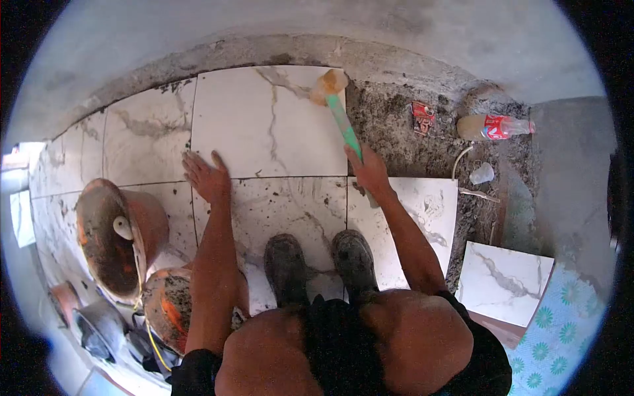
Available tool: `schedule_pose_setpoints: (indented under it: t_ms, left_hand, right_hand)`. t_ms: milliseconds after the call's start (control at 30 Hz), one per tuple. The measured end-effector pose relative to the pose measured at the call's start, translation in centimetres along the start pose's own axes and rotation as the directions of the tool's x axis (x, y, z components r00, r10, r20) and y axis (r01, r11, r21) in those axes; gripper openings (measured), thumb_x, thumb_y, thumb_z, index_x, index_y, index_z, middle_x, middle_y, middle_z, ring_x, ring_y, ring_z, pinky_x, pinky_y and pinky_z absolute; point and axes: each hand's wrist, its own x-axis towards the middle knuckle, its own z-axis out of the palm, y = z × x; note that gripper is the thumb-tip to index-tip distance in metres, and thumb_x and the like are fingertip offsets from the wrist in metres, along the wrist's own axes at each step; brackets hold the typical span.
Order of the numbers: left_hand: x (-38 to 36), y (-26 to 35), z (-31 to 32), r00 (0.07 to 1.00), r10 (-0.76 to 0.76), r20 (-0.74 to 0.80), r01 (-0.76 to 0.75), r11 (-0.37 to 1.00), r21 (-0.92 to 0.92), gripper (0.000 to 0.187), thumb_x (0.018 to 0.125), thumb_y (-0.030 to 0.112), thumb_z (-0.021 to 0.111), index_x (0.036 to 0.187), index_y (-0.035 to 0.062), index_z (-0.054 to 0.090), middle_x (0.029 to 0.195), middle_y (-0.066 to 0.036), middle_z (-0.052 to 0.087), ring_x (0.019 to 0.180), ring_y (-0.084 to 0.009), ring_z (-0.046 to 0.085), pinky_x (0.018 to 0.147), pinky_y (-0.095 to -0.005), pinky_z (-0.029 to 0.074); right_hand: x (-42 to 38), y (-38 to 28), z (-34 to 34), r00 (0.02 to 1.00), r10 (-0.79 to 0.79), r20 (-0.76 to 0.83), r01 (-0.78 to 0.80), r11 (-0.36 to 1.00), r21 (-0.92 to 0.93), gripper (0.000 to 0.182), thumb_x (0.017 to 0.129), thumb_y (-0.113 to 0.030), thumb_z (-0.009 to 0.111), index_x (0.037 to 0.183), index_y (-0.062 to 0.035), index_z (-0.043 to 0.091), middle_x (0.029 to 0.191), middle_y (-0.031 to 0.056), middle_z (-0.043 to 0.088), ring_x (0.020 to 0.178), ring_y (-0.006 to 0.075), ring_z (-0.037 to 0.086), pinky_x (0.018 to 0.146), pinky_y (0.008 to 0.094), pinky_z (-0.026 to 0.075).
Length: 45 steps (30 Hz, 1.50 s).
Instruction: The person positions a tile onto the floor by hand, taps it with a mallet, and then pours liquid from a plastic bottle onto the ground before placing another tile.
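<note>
My right hand (371, 173) is wrapped round the green handle of a mallet (342, 125). The mallet's pale, orange-stained head (328, 86) overlaps the upper right corner of a large white marbled floor tile (241, 119). My left hand (207, 177) lies flat with fingers spread at that tile's lower left corner, over the joint with its neighbours. Bare grey mortar bed (383, 122) borders the tile on the right. Below it, more marbled tiles (290, 204) carry dark crumbs, and my shoes (285, 264) stand on them.
Mortar-smeared buckets (148, 221) stand at left. On the rough ground at right lie a plastic bottle (492, 127), a red packet (422, 119) and a clear cup (482, 173). A loose tile (505, 280) rests at lower right. A concrete wall (396, 33) runs along the far side.
</note>
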Motion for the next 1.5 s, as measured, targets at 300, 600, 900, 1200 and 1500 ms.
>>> schedule_pose_setpoints:
  t_ms: [300,600,900,1200,1500]
  left_hand:
    - [-0.1,0.4,-0.4,0.997,-0.028,0.067,0.018,0.989,0.146,0.064,0.091,0.045,0.029,0.134,-0.0011,0.025,0.141,-0.014,0.024,0.130,-0.0273,0.022,0.105,-0.0450,0.019]
    - [-0.1,0.0,-0.2,0.995,-0.044,0.092,0.037,0.996,0.080,0.063,0.091,0.046,0.029,0.135,0.0002,0.023,0.141,-0.014,0.022,0.131,-0.0279,0.020,0.105,-0.0455,0.019]
    - [0.1,0.2,-0.3,0.987,-0.078,0.141,0.064,0.993,0.102,0.063,0.091,0.045,0.028,0.136,0.0009,0.022,0.142,-0.014,0.020,0.131,-0.0272,0.019,0.106,-0.0440,0.018]
    - [-0.1,0.2,-0.2,0.999,-0.024,0.033,0.019,0.989,0.144,0.061,0.091,0.043,0.032,0.135,0.0006,0.024,0.140,-0.015,0.025,0.130,-0.0270,0.022,0.105,-0.0433,0.019]
    - [-0.1,0.2,0.1,0.997,-0.056,0.058,0.047,0.988,0.146,0.060,0.091,0.043,0.032,0.134,0.0007,0.027,0.140,-0.015,0.026,0.130,-0.0270,0.024,0.105,-0.0433,0.021]
  right_hand:
    - [-4.6,-0.7,-0.9,0.993,0.088,0.080,-0.091,0.995,0.031,0.055,0.087,-0.051,0.041,0.092,0.0039,0.049,0.073,0.0259,0.057,0.068,0.0423,0.057,0.063,0.0489,0.045]
    - [-8.5,-0.8,-2.0,0.950,0.208,0.232,-0.251,0.952,0.176,0.050,0.087,-0.045,0.044,0.101,0.0022,0.049,0.062,0.0165,0.056,0.059,0.0281,0.059,0.054,0.0397,0.047]
    - [-10.0,0.7,-0.5,0.971,0.176,0.165,-0.204,0.964,0.172,0.051,0.086,-0.047,0.045,0.101,0.0009,0.049,0.071,0.0213,0.060,0.067,0.0371,0.060,0.063,0.0453,0.048]
    - [-11.0,1.5,0.2,0.990,0.129,0.061,-0.132,0.989,0.059,0.050,0.086,-0.047,0.045,0.096,0.0012,0.049,0.069,0.0232,0.058,0.069,0.0385,0.059,0.061,0.0466,0.045]
    - [-10.1,3.7,0.2,1.000,-0.008,-0.005,0.007,0.981,-0.191,0.044,0.086,-0.044,0.046,0.097,-0.0008,0.048,0.065,0.0203,0.057,0.062,0.0370,0.058,0.056,0.0464,0.046]
